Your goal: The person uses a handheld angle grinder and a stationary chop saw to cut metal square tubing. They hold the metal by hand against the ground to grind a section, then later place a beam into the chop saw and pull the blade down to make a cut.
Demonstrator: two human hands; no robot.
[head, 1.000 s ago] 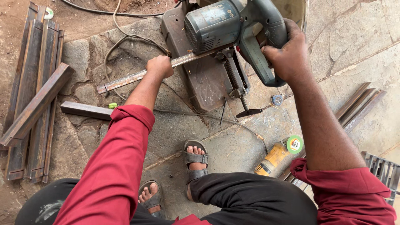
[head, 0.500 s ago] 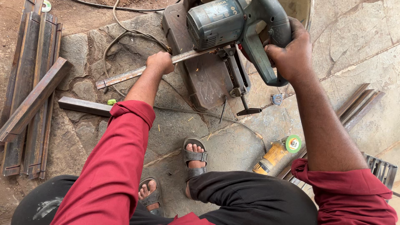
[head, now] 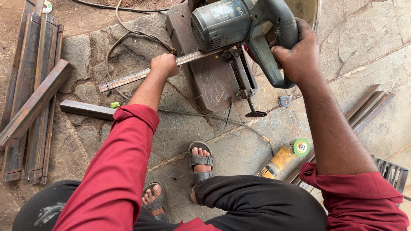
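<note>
My left hand [head: 164, 65] grips a long rusty metal bar [head: 128, 78] that lies across the base of a grey-green chop saw [head: 239, 25]. The bar runs from the stone floor at the left up to the saw's blade area. My right hand [head: 299, 53] is closed around the saw's handle, with the saw head lowered toward the bar. A few small sparks show on the saw's rusty base plate [head: 209, 85]. I squat with my sandalled feet [head: 199, 164] just below the saw.
A stack of rusty angle-iron lengths [head: 30, 94] lies at the left, with a short piece [head: 87, 109] beside it. A yellow angle grinder with a green disc [head: 284, 156] rests at lower right near more metal strips [head: 364, 107]. A power cable [head: 128, 38] loops over the stones.
The view has shifted slightly downward and the saw head sits a little lower over the bar. Both hands keep their grips.
</note>
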